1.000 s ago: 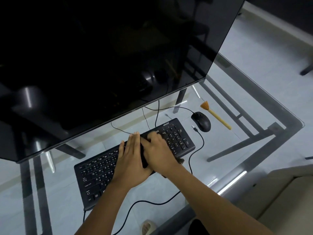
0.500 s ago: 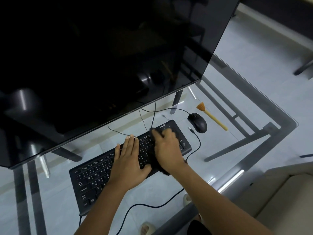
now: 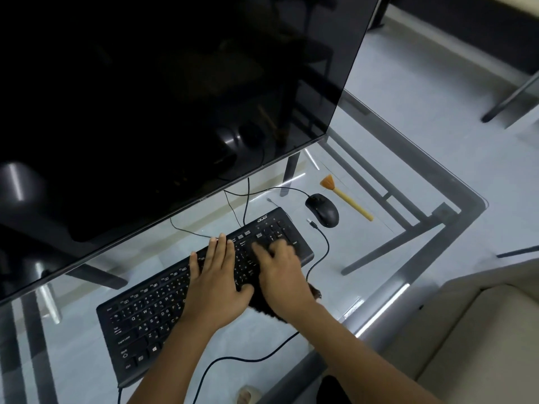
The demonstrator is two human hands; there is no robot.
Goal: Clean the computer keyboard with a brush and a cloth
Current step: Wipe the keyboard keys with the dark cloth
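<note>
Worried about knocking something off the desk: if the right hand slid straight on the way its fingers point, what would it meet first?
Likely only more keyboard; past its far edge, the cables below the monitor, though depth is unclear.

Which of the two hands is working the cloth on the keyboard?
The right hand, pressing the dark cloth near the number pad; the left hand lies flat on the bare keys.

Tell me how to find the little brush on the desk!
Start at the big black monitor on the glass desk, then look below its right corner to the black mouse beside the keyboard. Just right of the mouse lies the brush. It is the only light-coloured thing there: a tan stick handle with a fan of orange bristles.
</note>
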